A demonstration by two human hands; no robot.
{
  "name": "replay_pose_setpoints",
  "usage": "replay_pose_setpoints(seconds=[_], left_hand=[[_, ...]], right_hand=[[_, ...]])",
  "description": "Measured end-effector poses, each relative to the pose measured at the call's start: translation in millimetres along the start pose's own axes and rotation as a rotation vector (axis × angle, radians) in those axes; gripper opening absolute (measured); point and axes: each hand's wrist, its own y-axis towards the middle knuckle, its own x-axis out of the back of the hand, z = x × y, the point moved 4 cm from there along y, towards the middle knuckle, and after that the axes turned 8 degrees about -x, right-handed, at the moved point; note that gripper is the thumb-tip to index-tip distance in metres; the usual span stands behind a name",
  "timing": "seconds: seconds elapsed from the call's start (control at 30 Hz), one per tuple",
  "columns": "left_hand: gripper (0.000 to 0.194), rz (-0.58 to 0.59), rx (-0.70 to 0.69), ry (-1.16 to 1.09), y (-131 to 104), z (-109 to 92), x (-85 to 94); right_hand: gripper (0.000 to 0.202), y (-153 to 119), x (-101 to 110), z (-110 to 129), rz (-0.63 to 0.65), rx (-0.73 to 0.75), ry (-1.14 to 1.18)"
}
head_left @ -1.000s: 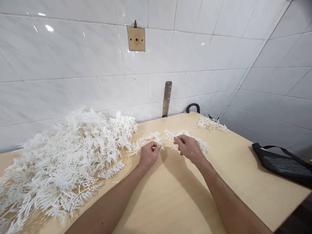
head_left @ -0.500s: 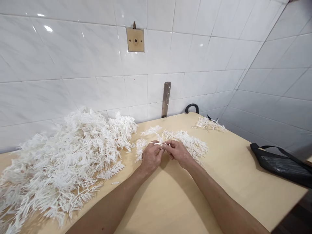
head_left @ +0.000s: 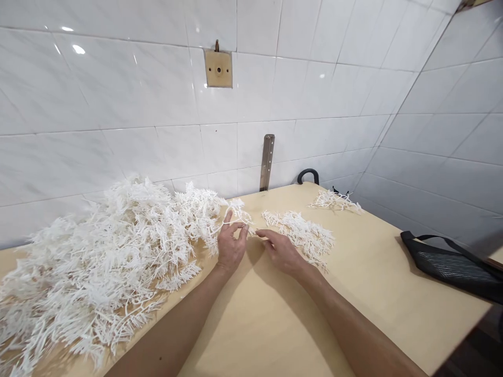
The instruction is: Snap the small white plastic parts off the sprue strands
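Observation:
A white branching plastic sprig (head_left: 237, 209) is in my left hand (head_left: 231, 247), held between the thumb and fingers. My right hand (head_left: 281, 251) is just to the right, its fingertips pinched together near the sprig's stem end; what they hold, if anything, is too small to make out. A large heap of white sprigs (head_left: 118, 256) covers the left of the table. Right behind my right hand lies a smaller bunch of white sprigs (head_left: 304, 233).
A few bare white stems (head_left: 336, 200) lie at the table's back right corner. A black mesh bag (head_left: 448, 264) rests on the right edge of the tan table (head_left: 393, 309). Behind stand a metal bracket (head_left: 267, 162) and a black curved handle (head_left: 308, 175), against the tiled wall.
My hands have moved apart, the left one shifting left with the sprig and spreading its fingers somewhat. The sprig has tilted left, towards the heap.

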Motion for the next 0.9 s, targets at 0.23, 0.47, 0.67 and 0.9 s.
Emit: replay_pose_setpoints(seconds=[0.23,0.47,0.67,0.9], left_hand=[[0.009,-0.008,0.039,0.07,1,14,1.2],[0.011,0.179,-0.025,0.035,-7,-2,-9.8],[0.013,0.426,-0.086,-0.103,-16,-14,-17.8],[0.016,0.567,-0.176,-0.099,-23,-19,-21.7]], right_hand=[[0.035,-1,-33,30,0.182,0.168,-0.44],[0.024,4,8,-11,-0.205,-0.255,-0.515],[0.029,7,27,-28,-0.266,-0.555,0.49],[0.039,5,17,-16,-0.091,-0.63,0.869]])
